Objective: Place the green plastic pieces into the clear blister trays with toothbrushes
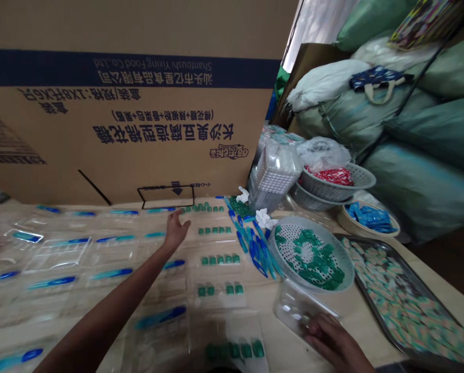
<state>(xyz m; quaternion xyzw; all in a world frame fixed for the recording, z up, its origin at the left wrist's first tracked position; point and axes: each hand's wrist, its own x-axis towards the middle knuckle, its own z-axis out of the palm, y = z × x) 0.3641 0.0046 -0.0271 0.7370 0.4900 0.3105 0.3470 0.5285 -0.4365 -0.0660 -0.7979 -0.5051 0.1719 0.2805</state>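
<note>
My left hand [176, 230] reaches to the far end of the table, thumb and forefinger apart, beside a slim blue-and-turquoise plastic piece [159, 210] and a row of small green cubes [206, 207]. It appears to hold nothing. At the lower right, my right hand [328, 336] grips the edge of a clear plastic tray [294, 306] with round hollows. More green cubes [221, 259] sit in short rows in clear trays across the middle. Other slim blue pieces [53, 282] lie in the clear trays to the left.
A large cardboard box [146, 171] stands along the back. To the right are a grey basket [346, 285] of green pieces, loose blue pieces [255, 248], a metal tray [379, 321] of colourful pieces, stacked clear trays [280, 160], and a bowl [342, 217] of blue packets.
</note>
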